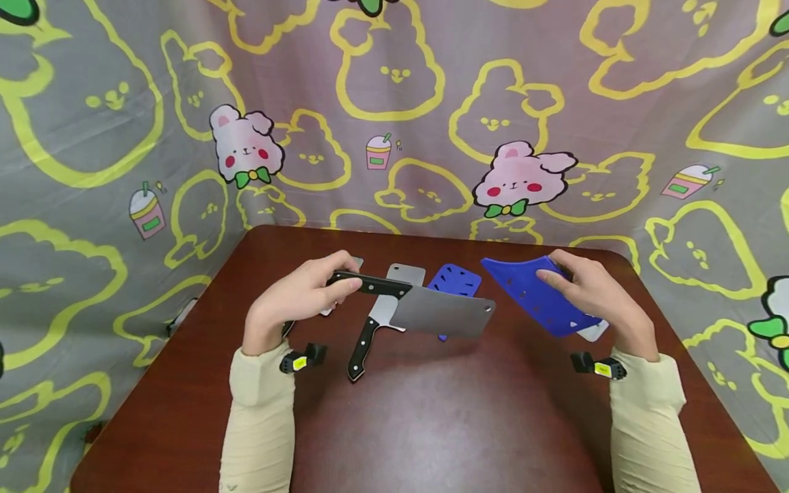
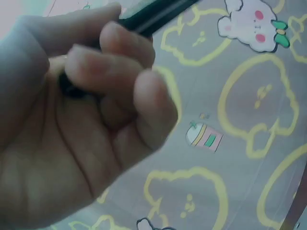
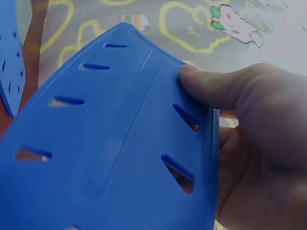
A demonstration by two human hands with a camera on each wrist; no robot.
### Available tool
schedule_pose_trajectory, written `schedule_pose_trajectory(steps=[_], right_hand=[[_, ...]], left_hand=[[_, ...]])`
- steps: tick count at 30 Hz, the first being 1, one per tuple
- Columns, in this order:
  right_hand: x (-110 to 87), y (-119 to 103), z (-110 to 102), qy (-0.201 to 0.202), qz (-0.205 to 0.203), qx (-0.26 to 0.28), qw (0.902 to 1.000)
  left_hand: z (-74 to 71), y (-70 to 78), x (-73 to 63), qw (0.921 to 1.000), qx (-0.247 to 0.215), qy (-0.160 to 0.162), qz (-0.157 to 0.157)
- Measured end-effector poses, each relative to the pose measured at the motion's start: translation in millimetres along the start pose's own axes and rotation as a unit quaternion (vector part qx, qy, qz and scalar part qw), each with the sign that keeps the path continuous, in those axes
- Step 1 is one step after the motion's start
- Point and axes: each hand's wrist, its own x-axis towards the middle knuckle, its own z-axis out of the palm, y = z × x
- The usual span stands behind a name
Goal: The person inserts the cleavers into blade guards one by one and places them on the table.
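Note:
In the head view my left hand [image 1: 302, 294] grips the black riveted handle of a cleaver [image 1: 440, 311], its broad steel blade pointing right above the table. The left wrist view shows the fingers curled round that handle, with the blade out of frame. To the right, my right hand [image 1: 594, 287] pinches the edge of a blue plastic sheet [image 3: 120, 124] with triangular slots, raised and tilted. Its thumb lies on the near face; the other fingers are mostly hidden behind. A second cleaver [image 1: 362, 349] lies on the table, its blade partly behind the held one.
Behind the held blade, another blue slotted sheet [image 1: 456, 279] lies on the brown table [image 1: 394, 431]. A pale flat piece [image 1: 594, 333] shows under the right hand's sheet. Part of a dark handle [image 1: 287, 329] appears below the left hand. Patterned curtain [image 1: 394, 103] encloses the back and sides.

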Motion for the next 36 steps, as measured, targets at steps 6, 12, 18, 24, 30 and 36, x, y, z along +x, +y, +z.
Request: schedule_pose_trajectory(steps=[6, 12, 18, 24, 30, 36], right_hand=[[-7.5, -7.0, -1.5, 0.002, -0.005, 0.021, 0.9998], [-15.8, -16.8, -4.3, -0.011, -0.028, 0.025, 0.9992], [-18.5, -26.8, -3.5, -0.026, -0.043, 0.039, 0.9980], [-23.2, -34.7, -7.2, -0.020, -0.058, 0.057, 0.9964], [-28.8, -39.7, -12.4, -0.008, -0.081, 0.055, 0.9951], [-31.7, -36.6, -14.8, 0.007, -0.095, 0.032, 0.9949]], left_hand=[[-10.3, 0.4, -15.2, 0.9933, -0.061, 0.091, 0.037], [-13.3, 1.7, -19.4, 0.9734, -0.085, 0.171, 0.127], [-10.0, 2.5, -19.9, 0.9531, -0.107, 0.221, 0.177], [-8.1, 2.6, -19.3, 0.9393, -0.121, 0.255, 0.195], [-5.8, 5.6, -19.0, 0.9370, -0.119, 0.264, 0.196], [-4.4, 11.2, -21.1, 0.9172, -0.155, 0.290, 0.225]])
